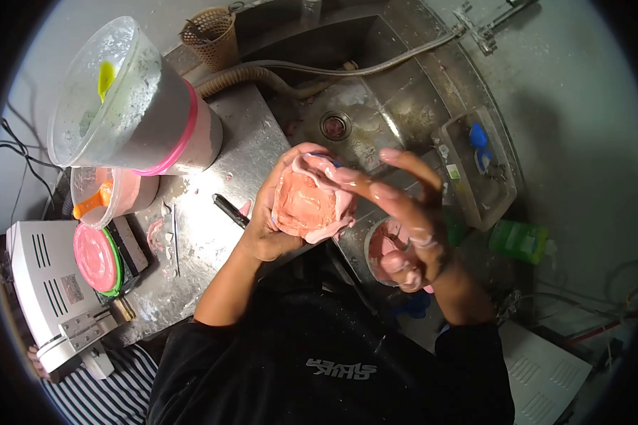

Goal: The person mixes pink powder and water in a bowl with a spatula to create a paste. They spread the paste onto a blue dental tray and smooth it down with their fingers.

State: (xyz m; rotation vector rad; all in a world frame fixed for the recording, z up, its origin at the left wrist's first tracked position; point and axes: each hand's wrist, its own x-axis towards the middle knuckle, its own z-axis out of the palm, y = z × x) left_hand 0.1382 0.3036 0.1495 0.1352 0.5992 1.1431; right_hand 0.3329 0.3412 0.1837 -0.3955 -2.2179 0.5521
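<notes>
My left hand (268, 230) is wrapped round a pink paste-filled mould (306, 202), holding it up in front of my chest. The mould has a smooth orange-pink hollow in the middle, thick wet pink paste round its rim, and a bit of blue at its edge. My right hand (411, 219) is at its right side, wet with paste and slightly blurred. Its index finger reaches to the paste on the rim, with the fingers apart. Below and partly behind the right hand is a round tub of pink paste (380, 244).
On the metal counter stand a large clear bucket (170, 106), a smaller tub with an orange scoop (96, 201), a black-handled tool (230, 210) and a white machine (46, 276). Beyond lies a metal sink (365, 106) with a hose, a plastic bin (493, 202) and a green bottle (519, 241).
</notes>
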